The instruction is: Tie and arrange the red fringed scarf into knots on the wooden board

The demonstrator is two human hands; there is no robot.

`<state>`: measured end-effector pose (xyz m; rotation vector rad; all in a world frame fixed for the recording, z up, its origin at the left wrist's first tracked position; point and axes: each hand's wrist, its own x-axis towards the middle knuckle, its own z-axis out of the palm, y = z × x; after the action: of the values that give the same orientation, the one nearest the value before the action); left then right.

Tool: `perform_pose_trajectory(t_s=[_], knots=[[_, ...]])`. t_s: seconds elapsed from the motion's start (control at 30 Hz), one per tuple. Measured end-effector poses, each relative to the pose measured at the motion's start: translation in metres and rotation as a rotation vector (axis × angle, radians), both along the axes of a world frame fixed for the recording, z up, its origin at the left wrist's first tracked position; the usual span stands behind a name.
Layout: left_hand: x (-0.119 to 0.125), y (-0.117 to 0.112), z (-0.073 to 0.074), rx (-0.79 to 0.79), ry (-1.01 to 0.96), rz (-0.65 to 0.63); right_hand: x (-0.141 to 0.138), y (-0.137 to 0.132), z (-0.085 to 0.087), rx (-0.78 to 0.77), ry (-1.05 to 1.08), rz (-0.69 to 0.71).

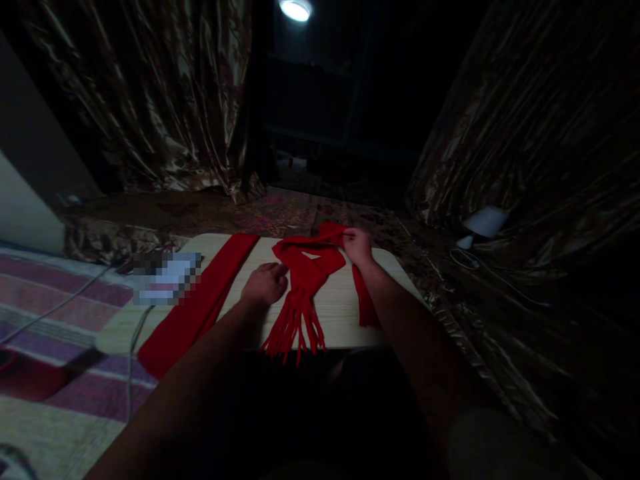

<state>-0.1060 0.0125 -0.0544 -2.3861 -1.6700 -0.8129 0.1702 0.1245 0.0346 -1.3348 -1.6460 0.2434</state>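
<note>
A red scarf (306,273) with a fringed end lies crossed over itself on a small light wooden table (335,317), leaving a small gap in the loop. My right hand (357,247) pinches a strand of this scarf at the top right of the loop. Palm down on the wood, my left hand (265,283) has its fingers a little bent and apart, the tips at the scarf's left edge. Another red length (367,303) hangs down beside my right forearm. Farther left a folded red fabric strip (205,300) crosses the table.
A blurred-out flat item (167,277) sits at the table's left, with a cable (133,353) running down. A small white lamp (486,221) stands at right. Patterned curtains (200,100) hang behind, and a striped rug (55,287) covers the left floor.
</note>
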Motion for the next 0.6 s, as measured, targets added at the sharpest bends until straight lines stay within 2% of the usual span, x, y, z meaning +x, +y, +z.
perform_pose_trajectory(t_s=[0.2,0.27,0.33,0.5,0.6], knots=[[-0.003,0.007,-0.01,0.005,0.017,0.026,0.057,-0.014,0.045,0.004,0.555,-0.067],[-0.004,0.009,-0.013,0.008,0.024,0.045,0.076,-0.021,0.053,-0.019,0.695,-0.074],[-0.004,0.009,-0.014,-0.002,0.04,0.057,0.093,-0.028,0.054,-0.077,0.759,-0.115],[-0.004,0.009,-0.013,-0.01,0.054,0.061,0.12,-0.045,0.031,-0.271,0.5,-0.409],[-0.004,0.009,-0.013,-0.025,0.042,0.078,0.113,-0.053,0.013,-0.3,0.175,-0.427]])
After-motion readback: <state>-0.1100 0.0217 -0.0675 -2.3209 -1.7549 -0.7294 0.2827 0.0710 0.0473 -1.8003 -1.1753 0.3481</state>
